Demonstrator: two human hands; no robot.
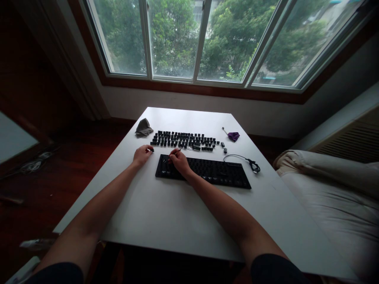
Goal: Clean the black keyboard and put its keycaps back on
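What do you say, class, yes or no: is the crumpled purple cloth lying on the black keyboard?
No, the crumpled purple cloth lies on the white table, beyond the black keyboard.

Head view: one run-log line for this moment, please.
left hand: at small dark piece | right hand: thin tool over keyboard | loose keycaps: rows beyond keyboard

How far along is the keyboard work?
Looks done: many keycaps are off and laid in rows beyond the keyboard. In hand: right hand grips a thin tool over the board's left end; left hand is at a small black piece. Likely left: that left end, and any refitting, since the rows lie loose. Can't tell how many caps remain on the board.
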